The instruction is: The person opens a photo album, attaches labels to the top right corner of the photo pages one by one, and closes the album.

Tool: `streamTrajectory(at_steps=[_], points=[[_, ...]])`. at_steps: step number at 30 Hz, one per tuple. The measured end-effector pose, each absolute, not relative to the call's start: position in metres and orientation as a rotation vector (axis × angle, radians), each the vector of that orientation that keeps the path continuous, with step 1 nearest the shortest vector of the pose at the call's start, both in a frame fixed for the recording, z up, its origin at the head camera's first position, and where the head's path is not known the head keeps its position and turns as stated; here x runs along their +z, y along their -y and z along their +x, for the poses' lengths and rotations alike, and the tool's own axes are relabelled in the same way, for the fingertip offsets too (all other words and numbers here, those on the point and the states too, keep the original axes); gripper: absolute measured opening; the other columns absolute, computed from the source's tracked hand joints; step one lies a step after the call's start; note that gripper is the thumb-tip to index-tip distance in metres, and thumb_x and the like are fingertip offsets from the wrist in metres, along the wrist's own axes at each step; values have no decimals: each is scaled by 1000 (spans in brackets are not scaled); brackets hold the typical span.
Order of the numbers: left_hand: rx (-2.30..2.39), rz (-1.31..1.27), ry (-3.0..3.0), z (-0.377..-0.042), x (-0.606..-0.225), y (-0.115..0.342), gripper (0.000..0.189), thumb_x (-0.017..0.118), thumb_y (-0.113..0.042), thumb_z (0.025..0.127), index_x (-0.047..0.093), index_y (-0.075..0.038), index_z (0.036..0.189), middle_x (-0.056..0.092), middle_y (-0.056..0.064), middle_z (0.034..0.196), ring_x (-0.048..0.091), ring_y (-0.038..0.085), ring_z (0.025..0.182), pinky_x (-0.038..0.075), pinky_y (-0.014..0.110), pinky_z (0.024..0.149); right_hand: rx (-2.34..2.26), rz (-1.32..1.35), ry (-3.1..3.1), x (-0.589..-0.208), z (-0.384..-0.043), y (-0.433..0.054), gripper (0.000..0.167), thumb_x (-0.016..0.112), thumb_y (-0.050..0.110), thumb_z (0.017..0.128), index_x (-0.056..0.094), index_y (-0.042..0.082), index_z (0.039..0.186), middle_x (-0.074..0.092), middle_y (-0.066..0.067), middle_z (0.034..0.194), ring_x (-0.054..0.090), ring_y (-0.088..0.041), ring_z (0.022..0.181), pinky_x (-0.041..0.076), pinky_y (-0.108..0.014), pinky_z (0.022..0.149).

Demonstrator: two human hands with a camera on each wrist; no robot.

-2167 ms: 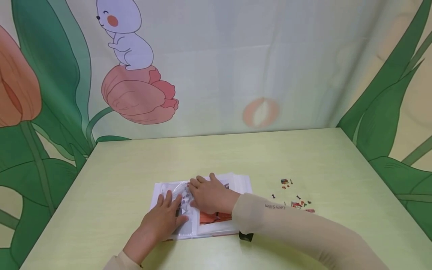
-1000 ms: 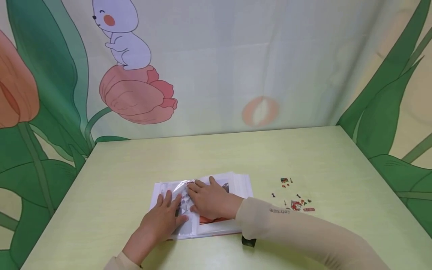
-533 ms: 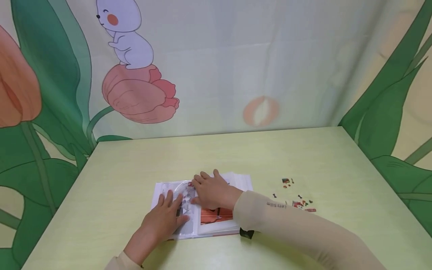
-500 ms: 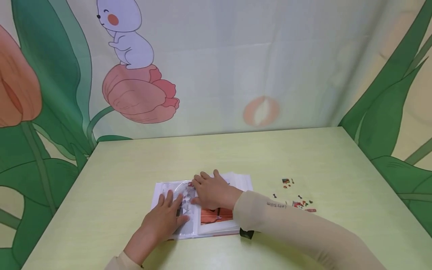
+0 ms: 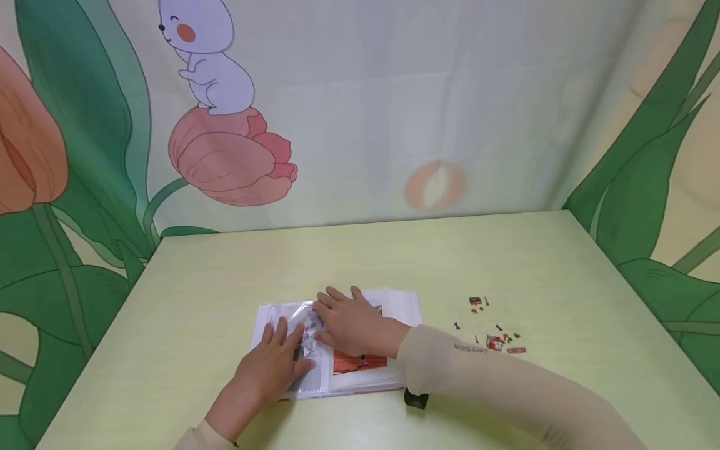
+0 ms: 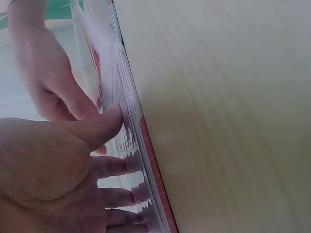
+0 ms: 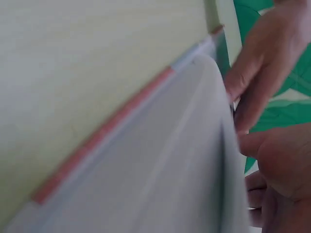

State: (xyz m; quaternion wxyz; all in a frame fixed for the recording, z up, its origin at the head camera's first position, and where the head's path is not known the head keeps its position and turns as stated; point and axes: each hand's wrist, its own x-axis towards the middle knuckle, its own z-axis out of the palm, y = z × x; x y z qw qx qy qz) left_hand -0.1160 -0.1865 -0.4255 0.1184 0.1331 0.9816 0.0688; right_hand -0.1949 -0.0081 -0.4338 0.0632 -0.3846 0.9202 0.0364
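A photo album (image 5: 402,306) lies open on the table, its pages covered with clear plastic that catches the light. My left hand (image 5: 271,362) rests on the left page with its fingers spread. My right hand (image 5: 354,323) lies over the middle of the album, fingers extended, its fingertips touching the glossy plastic near the fold. Partly hidden under that hand is a photo (image 5: 360,364) with orange-red ground on the right page. In the left wrist view the album's edge (image 6: 141,131) shows beneath my fingers. The right wrist view shows a curved, blurred page (image 7: 180,145).
Several small loose stickers (image 5: 495,342) lie on the table (image 5: 562,281) right of the album, beside my right sleeve (image 5: 478,369). A dark small object (image 5: 416,399) sits below that sleeve. A printed curtain (image 5: 360,125) hangs behind the table.
My right hand has shifted slightly back and forth over the fold. Since half a second ago it has slid a little nearer and to the left. The left hand stays in place.
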Motion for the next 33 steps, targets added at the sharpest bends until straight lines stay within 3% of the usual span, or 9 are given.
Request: streamTrajectory(at_steps=[9,24,33], points=[[201,404,-2873,-117,-424,187,67,62,-40,103,46,4,151,33,40,155,33,63,140,42,66,105,329,-1182,-2753,-437,-187,13,74,38,62,106,37,12,161,34,-3,167,29,-23,154,29,-59,119],[189,382,-2862,-118,-424,186,68,63,-41,102,46,2,152,33,38,157,32,62,141,45,67,102,342,-1112,-2724,-433,-186,12,81,32,68,104,29,15,164,26,-2,170,18,-26,157,18,-60,123],[198,375,-2850,-118,-424,185,69,63,-41,102,46,3,152,32,38,157,31,61,142,42,66,105,267,-1065,-2717,-431,-192,11,81,37,69,103,32,16,164,29,0,169,21,-26,157,18,-61,123]])
